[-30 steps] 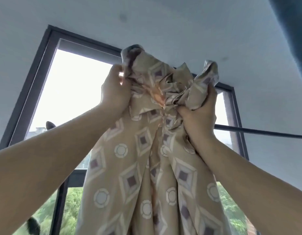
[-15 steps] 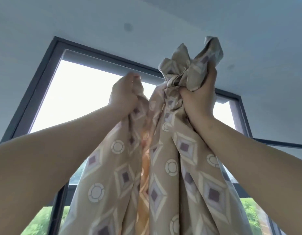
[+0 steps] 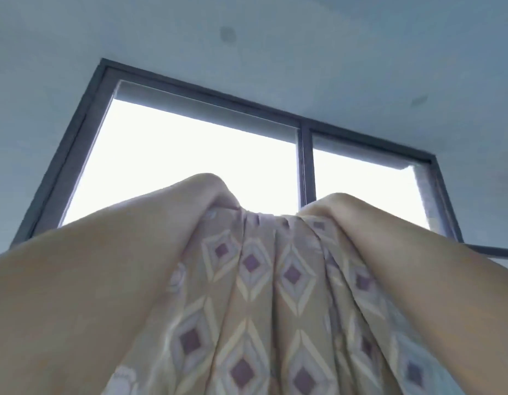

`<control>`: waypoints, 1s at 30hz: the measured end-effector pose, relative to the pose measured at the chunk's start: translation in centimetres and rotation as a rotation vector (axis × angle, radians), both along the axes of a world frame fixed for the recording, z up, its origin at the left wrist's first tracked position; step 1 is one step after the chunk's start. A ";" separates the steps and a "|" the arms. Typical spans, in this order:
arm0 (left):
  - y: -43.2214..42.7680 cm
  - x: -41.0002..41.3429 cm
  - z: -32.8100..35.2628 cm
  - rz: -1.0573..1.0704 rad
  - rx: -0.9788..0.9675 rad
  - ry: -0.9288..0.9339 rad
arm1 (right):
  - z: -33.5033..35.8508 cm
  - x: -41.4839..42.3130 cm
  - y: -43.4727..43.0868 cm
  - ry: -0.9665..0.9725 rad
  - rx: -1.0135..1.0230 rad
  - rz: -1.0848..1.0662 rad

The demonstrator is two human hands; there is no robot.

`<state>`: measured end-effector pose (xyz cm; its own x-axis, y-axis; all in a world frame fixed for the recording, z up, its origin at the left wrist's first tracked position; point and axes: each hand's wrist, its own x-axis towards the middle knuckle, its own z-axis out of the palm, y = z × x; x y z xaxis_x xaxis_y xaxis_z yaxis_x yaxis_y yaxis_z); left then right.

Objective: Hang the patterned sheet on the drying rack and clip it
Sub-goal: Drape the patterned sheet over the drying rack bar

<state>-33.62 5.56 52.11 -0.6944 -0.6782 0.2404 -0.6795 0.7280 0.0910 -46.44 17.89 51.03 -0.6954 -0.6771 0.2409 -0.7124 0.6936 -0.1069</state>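
— Two arms fill the lower part of the view, both raised overhead. The left hand (image 3: 210,189) and the right hand (image 3: 336,203) sit close together at the top of the patterned sheet (image 3: 269,295).

— Are the fingers closed on the cloth?

— I cannot tell. Only the backs of the wrists and hands show against the bright window (image 3: 195,155); the fingers themselves are hidden behind them, and the picture is blurred. The cloth bunches into pleats right between the two hands and touches both, which suggests they have it gathered there.

— Where does the sheet hang?

— It falls from that bunched edge straight down between the forearms and out of the bottom of the view, so its weight seems to be carried from the top.

— And the rack?

— One thin dark rod (image 3: 495,250) pokes out at the right, just past the right forearm, level with the wrists. I take it for the rack's bar, though the hands cover most of it.

— Why hold it so high?

— My guess: the top edge must clear the bar before it can drape over. No clip is in sight, so the clipping looks not yet done.
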 end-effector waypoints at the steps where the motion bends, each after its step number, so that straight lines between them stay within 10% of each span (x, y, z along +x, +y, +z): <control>1: 0.3 0.1 0.3 0.012 -0.033 -0.011 | -0.2 -0.1 0.1 0.021 -0.023 0.024; 7: -0.3 -0.3 0.4 -0.043 -0.086 0.010 | -0.4 0.6 0.8 0.035 -0.085 0.059; 14: 3.2 1.5 -1.5 -0.429 -0.307 0.472 | -1.2 2.1 2.4 0.238 -0.293 0.046; 21: 7.6 3.2 -6.0 -0.383 -0.583 0.286 | -3.0 2.6 5.1 0.251 -0.603 0.186; 30: 9.8 3.2 -7.1 -0.368 -0.427 0.367 | -6.3 3.5 8.3 0.139 -0.739 0.410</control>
